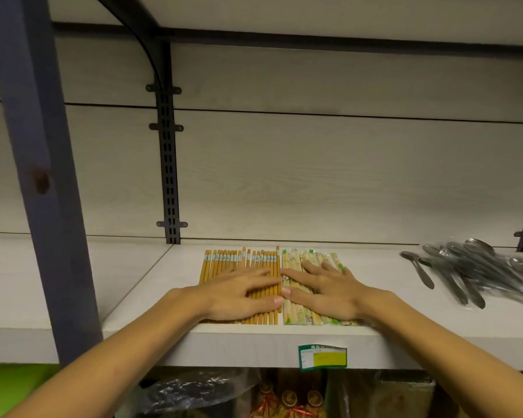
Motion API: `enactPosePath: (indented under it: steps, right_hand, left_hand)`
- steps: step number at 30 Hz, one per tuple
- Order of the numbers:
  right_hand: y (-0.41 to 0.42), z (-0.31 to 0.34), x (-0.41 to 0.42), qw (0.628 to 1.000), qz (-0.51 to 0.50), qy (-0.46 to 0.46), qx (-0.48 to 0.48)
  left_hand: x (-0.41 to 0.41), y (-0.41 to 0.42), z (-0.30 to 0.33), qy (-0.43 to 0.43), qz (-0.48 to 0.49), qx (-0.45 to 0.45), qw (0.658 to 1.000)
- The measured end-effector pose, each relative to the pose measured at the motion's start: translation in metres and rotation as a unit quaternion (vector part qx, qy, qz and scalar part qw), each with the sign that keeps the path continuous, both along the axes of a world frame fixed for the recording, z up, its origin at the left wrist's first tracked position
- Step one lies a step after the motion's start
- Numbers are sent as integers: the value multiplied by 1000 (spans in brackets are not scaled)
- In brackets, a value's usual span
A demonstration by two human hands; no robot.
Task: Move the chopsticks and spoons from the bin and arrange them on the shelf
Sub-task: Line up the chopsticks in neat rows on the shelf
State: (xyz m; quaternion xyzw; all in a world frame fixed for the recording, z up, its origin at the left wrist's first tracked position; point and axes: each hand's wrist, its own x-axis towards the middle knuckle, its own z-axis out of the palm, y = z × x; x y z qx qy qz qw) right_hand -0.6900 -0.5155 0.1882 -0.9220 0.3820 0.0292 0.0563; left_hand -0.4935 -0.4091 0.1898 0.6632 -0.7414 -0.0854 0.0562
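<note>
A row of brown chopsticks [239,260] with small labels lies side by side on the pale shelf [254,336]. Right beside them lies a row of light wrapped chopsticks [296,257] with green marks. My left hand [242,294] rests flat on the brown row, fingers straight. My right hand [323,288] lies flat on the wrapped row, fingers spread. The two thumbs nearly meet at the seam between the rows. Several metal spoons [462,270] lie in a loose pile on the shelf at the right. The bin is out of view.
A dark blue post [40,176] stands at the left front of the shelf. A black slotted bracket [168,164] runs up the back wall. A green and yellow price tag [322,357] sits on the shelf edge. Bagged goods [284,396] fill the level below.
</note>
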Motion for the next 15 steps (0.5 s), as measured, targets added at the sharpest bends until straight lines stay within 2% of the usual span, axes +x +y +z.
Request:
enactPosePath:
  steps: [3,11,15]
  right_hand:
    - [-2,-1,-2,1000,-3,-4,16]
    - [-3,1,1,1000,0,-1,19]
    - [-8,2,6,1000,-5,-30,-3]
  left_hand:
    - [-1,-1,-3,-5,3,10,1000]
    - [2,6,-2,74,-1,-13,997]
    - [-5,6,1,70,-7,-27,997]
